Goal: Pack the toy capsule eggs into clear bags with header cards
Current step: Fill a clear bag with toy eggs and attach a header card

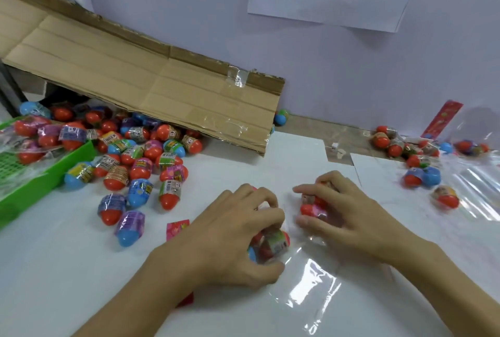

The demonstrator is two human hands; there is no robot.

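A few toy eggs [270,244] are held tight in the curled fingers of the left hand [232,231], right at the clear bag [313,282] on the white table [67,269]. More eggs [313,208] are gripped by the right hand [338,209] just beside it. A big pile of eggs [140,158] is seen to the left, near a green tray [40,182].

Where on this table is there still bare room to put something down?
Bare white table lies near the front left, between the green tray and the left hand. Another patch sits behind both hands, bordered by the cardboard flap. It is crowded at the loose egg pile on the left, and the clear bags with eggs on the right.
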